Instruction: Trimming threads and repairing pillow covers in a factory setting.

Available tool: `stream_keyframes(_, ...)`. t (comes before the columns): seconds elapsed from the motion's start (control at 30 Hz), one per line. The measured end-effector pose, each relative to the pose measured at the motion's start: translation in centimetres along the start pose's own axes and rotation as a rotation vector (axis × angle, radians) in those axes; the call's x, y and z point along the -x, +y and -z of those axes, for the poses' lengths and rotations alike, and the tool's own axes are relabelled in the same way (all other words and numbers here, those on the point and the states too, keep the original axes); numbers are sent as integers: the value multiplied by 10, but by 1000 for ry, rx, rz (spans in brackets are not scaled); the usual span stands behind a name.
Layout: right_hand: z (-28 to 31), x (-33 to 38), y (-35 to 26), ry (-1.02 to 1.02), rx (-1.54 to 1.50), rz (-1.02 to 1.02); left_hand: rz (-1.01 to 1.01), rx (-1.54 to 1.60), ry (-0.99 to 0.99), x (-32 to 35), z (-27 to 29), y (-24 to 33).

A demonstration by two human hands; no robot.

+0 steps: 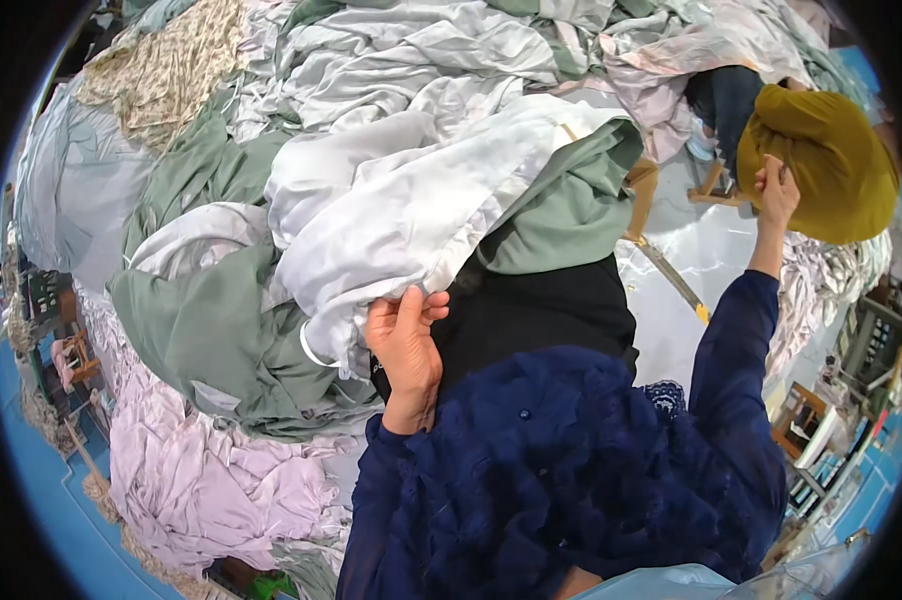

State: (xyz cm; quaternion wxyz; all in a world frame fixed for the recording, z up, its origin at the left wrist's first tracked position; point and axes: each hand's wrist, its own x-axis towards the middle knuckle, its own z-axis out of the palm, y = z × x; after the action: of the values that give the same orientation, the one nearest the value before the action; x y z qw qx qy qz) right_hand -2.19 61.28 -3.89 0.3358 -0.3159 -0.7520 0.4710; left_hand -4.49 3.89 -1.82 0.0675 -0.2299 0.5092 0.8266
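Note:
White fabric with a sage-green side [401,215] lies across my lap in loose folds. The thumb and fingers of my left hand [408,340] pinch its near edge. My right hand [777,190] is raised far out to the right, away from the cloth, with its fingers closed together. Something small and dark may show at those fingertips, too small to name. Behind that hand, in the view, is a co-worker in a mustard-yellow top [841,160], bent over. More sage-green cloth [206,330] hangs at the left of the white part.
Heaps of pale fabric [421,50] fill the far side, with a patterned beige cloth [176,70] at far left. Lilac fabric [211,480] is piled at near left. Low wooden stool parts [643,195] stand on the pale sheet [661,270]. Blue floor [46,490] shows at the edges.

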Motion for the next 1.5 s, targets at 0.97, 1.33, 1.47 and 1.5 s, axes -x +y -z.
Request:
stream_keyframes(0.97,-254,286,-143,-998,-350,436,-33,-172,-116,42,-1,19)
stream_keyframes(1.33,-274,255,-155,-869,-213,378,-974,-1404,349,18,64,35)
stream_keyframes(1.47,-279,249,-142,-869,-216,336,-999,-1459,269,16,85,31)
stream_keyframes(1.5,-281,247,-138,-871,-225,308,-995,-1460,262,17,88,30)
